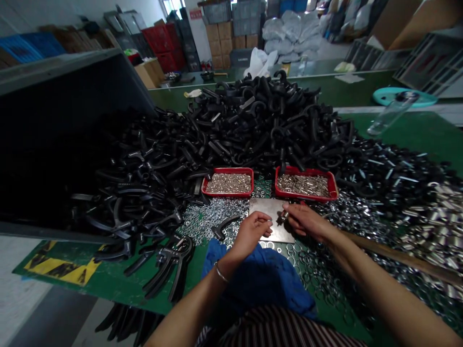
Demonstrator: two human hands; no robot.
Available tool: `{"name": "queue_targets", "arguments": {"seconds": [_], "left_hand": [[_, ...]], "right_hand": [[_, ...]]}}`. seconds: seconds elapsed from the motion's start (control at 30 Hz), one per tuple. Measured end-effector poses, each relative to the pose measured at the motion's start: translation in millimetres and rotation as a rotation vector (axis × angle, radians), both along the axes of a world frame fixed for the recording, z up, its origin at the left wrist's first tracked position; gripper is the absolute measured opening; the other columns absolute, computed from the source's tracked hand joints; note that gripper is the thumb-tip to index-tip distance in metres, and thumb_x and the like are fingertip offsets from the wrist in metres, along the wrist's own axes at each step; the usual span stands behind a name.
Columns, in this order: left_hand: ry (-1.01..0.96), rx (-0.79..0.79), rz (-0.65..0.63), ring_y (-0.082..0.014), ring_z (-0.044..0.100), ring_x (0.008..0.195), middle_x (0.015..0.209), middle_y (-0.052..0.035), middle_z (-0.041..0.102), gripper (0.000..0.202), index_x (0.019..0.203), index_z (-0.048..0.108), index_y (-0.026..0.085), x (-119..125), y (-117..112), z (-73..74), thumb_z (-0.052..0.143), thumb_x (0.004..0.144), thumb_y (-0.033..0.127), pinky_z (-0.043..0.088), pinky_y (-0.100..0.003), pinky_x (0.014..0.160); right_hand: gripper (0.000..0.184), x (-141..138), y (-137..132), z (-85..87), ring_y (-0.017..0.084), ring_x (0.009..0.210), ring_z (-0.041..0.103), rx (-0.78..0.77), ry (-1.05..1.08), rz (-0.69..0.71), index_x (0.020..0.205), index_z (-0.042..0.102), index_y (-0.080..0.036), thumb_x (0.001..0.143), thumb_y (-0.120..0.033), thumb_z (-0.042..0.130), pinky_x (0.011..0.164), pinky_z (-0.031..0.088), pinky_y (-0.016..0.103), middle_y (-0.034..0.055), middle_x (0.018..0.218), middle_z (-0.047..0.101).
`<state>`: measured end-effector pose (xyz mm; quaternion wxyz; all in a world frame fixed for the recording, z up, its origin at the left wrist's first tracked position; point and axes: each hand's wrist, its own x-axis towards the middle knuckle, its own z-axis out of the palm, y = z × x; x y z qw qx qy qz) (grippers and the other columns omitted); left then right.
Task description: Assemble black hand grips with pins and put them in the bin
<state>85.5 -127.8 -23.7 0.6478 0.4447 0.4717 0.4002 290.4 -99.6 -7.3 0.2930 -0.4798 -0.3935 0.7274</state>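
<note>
My right hand (303, 220) is closed around a small part, shiny metal with a dark end (283, 217), above the right side of a flat metal plate (261, 206). Over the plate's left side, my left hand (253, 230) has its fingers curled together. Something tiny may sit at its fingertips, too small to name. A single curved black handle (227, 225) lies just left of that hand, on a spread of small silver washers and nuts (198, 217). Behind the plate stand two red trays, the left (228, 194) and the right (307, 196), both filled with small metal pins.
A large heap of black handles (253, 125) covers the back of the green bench (206, 277). At left is a tipped dark bin (137, 82). Metal rings (325, 277), a wooden strip (398, 255), silver sleeves (448, 226) and black-headed bolts (394, 166) lie to the right.
</note>
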Motion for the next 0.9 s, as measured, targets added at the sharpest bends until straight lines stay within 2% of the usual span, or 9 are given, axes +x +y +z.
{"name": "queue_targets", "arguments": {"seconds": [0.1,0.17,0.23,0.4,0.57,0.63,0.73,0.83,0.9], "left_hand": [[-0.027,-0.016,0.021,-0.0134,0.066,0.064,0.072,-0.0010,0.066,0.035,0.092,0.061,0.014,5,1,1.2,0.076,0.076,0.040,0.056,-0.028,0.064],[-0.056,-0.034,0.054,-0.0137,0.067,0.064,0.071,-0.0018,0.067,0.037,0.091,0.061,0.013,8,2,0.9,0.077,0.075,0.041,0.056,-0.028,0.064],[-0.088,-0.047,0.084,-0.0139,0.067,0.065,0.072,-0.0026,0.067,0.037,0.090,0.062,0.013,10,3,0.6,0.079,0.074,0.041,0.056,-0.027,0.066],[-0.125,-0.030,0.150,-0.0144,0.069,0.073,0.078,-0.0032,0.069,0.035,0.092,0.064,0.014,10,2,-0.1,0.080,0.074,0.039,0.056,-0.025,0.069],[-0.156,-0.018,0.135,-0.0155,0.070,0.075,0.083,-0.0047,0.071,0.033,0.092,0.066,0.013,8,0,0.9,0.078,0.076,0.038,0.057,-0.027,0.070],[-0.170,-0.034,0.095,-0.0154,0.070,0.072,0.081,-0.0050,0.071,0.033,0.093,0.066,0.013,6,-1,1.8,0.078,0.076,0.038,0.057,-0.028,0.070],[-0.173,-0.045,0.024,-0.0147,0.069,0.069,0.079,-0.0055,0.071,0.033,0.096,0.066,0.012,1,-2,2.0,0.077,0.078,0.037,0.057,-0.028,0.069],[-0.145,-0.009,-0.016,-0.0155,0.069,0.068,0.076,-0.0053,0.071,0.031,0.099,0.067,0.012,-3,-7,1.8,0.074,0.081,0.037,0.057,-0.029,0.070],[-0.068,0.053,-0.036,-0.0162,0.069,0.069,0.076,-0.0050,0.071,0.027,0.099,0.067,0.013,-4,-13,3.6,0.069,0.085,0.037,0.057,-0.030,0.071]], "right_hand": [[0.032,-3,1,-1.6,0.005,0.042,0.025,-0.099,0.197,0.006,0.086,0.063,-0.016,0.089,-0.048,0.066,0.038,0.027,0.016,-0.0086,0.050,0.038],[0.026,-6,1,-3.0,0.005,0.049,0.034,-0.164,0.360,-0.059,0.090,0.063,-0.016,0.086,-0.040,0.072,0.044,0.034,0.016,-0.0063,0.058,0.044],[0.025,-10,0,-4.8,0.006,0.054,0.040,-0.186,0.428,-0.131,0.093,0.063,-0.016,0.083,-0.035,0.076,0.049,0.039,0.016,-0.0042,0.065,0.049],[0.023,-21,-7,-7.4,0.006,0.045,0.034,-0.046,0.319,-0.112,0.092,0.061,-0.018,0.087,-0.038,0.071,0.042,0.036,0.018,-0.0066,0.057,0.047],[0.027,-26,-13,-4.5,0.006,0.043,0.037,-0.034,0.311,-0.031,0.089,0.059,-0.019,0.086,-0.043,0.072,0.042,0.039,0.018,-0.0078,0.055,0.046],[0.028,-26,-12,-4.2,0.005,0.043,0.036,-0.060,0.318,-0.038,0.084,0.059,-0.018,0.085,-0.042,0.073,0.041,0.036,0.016,-0.0077,0.056,0.046],[0.028,-23,-13,-6.1,0.003,0.046,0.036,-0.191,0.376,-0.066,0.079,0.059,-0.015,0.083,-0.037,0.076,0.040,0.033,0.013,-0.0065,0.059,0.046],[0.023,-20,-20,-8.3,0.003,0.053,0.044,-0.288,0.451,-0.086,0.082,0.063,-0.013,0.081,-0.029,0.079,0.047,0.039,0.013,-0.0038,0.067,0.051],[0.021,-19,-27,-7.8,0.003,0.057,0.048,-0.274,0.449,-0.062,0.087,0.065,-0.013,0.081,-0.028,0.079,0.053,0.044,0.014,-0.0025,0.073,0.055]]}}
